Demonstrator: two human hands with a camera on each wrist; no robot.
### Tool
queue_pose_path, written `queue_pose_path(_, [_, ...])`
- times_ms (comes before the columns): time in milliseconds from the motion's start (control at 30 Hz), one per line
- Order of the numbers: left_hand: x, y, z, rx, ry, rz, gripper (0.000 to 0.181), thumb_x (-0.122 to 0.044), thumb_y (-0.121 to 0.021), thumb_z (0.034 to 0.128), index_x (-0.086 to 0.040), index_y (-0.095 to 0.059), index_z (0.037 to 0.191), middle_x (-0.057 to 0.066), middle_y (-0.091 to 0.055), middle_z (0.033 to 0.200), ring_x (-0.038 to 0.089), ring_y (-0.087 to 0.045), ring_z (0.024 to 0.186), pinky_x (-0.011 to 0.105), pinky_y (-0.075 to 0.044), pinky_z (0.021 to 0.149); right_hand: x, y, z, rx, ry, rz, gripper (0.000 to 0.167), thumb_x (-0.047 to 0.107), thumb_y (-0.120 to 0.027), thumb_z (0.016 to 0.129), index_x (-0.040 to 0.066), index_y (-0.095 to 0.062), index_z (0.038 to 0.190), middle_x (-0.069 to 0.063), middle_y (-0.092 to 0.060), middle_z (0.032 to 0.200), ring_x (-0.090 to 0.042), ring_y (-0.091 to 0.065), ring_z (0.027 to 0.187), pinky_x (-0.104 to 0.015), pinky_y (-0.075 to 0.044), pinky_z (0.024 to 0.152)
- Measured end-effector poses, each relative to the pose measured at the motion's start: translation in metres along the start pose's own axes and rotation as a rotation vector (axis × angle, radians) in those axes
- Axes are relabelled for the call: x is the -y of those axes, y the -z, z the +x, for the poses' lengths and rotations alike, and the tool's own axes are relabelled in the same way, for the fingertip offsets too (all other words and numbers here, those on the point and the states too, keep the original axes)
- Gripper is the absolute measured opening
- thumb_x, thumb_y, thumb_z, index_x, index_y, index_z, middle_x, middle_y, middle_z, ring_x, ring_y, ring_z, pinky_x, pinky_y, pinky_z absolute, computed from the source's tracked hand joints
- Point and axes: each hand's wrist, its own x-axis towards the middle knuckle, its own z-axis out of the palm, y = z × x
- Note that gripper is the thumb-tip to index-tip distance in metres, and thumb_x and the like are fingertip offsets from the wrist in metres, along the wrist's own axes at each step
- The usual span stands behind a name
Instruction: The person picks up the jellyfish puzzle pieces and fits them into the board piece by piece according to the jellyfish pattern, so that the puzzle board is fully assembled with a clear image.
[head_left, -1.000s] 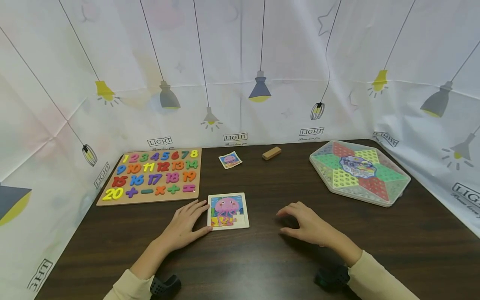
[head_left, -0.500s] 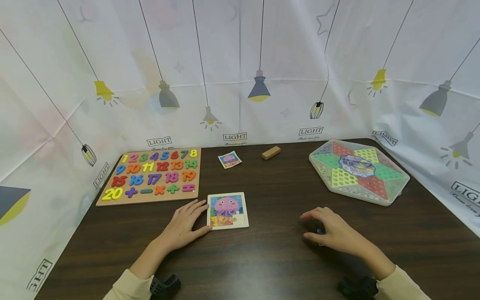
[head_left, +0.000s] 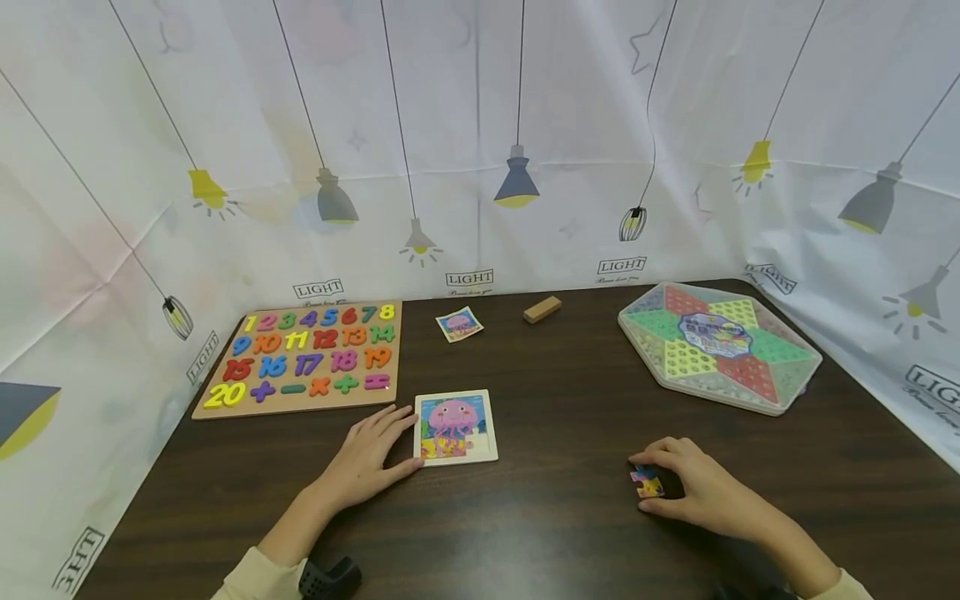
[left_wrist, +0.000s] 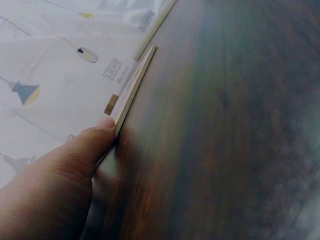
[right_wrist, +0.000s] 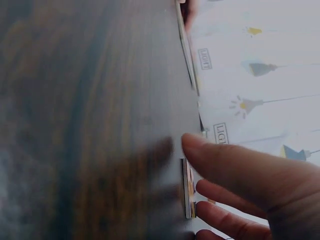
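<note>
A square jellyfish jigsaw puzzle (head_left: 454,417) in a pale wooden frame lies on the table, its bare wood showing at the lower right corner. The left hand (head_left: 367,458) rests beside it, its thumb and fingertips touching the frame's left edge. Further right, the right hand (head_left: 701,487) is low over the table with thumb and forefinger spread around a small blue, pink and yellow jigsaw piece (head_left: 649,483). In the right wrist view the thumb (right_wrist: 200,150) stands just off the piece's end, and the piece (right_wrist: 188,192) appears flat on the table.
A wooden number board (head_left: 307,354) lies at the back left. Near the back edge are a small jellyfish picture card (head_left: 459,324) and a wooden block (head_left: 542,310). A hexagonal star-patterned game box (head_left: 720,346) lies at the back right. A lamp-printed sheet (head_left: 570,192) hangs behind.
The right hand has moved right and nearer the person, away from the puzzle, down around the jigsaw piece. The left hand has stayed at the frame.
</note>
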Motion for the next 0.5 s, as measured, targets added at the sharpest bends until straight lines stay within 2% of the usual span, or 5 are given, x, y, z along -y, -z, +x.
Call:
queue_pose_path(267, [0.0009, 0.0006, -0.0002, -0.005, 0.003, -0.006, 0.071, -0.062, -0.046, 0.0855, -0.018, -0.038, 0.141, 0.005, -0.031, 0.146, 0.028, -0.023, 0.134, 0.056, -0.02, 0.101, -0.0047, -0.0014, -0.0016, -0.025, 0.028, 0.008, 0.04, 0.039, -0.073, 0.075, 0.016, -0.064, 0.107, 0.006, -0.053, 0.104, -0.014, -0.047, 0.092, -0.034, -0.046, 0.07])
queue_pose_path(500, [0.0011, 0.0006, 0.0, 0.005, 0.003, -0.002, 0.072, -0.063, -0.045, 0.0853, -0.018, -0.038, 0.141, 0.004, -0.032, 0.146, 0.028, -0.023, 0.135, 0.055, -0.02, 0.101, -0.0096, -0.0068, -0.0017, -0.09, 0.075, 0.017, 0.023, 0.032, -0.075, 0.074, 0.027, -0.063, 0.093, 0.011, -0.054, 0.099, -0.009, -0.046, 0.09, -0.031, -0.045, 0.069])
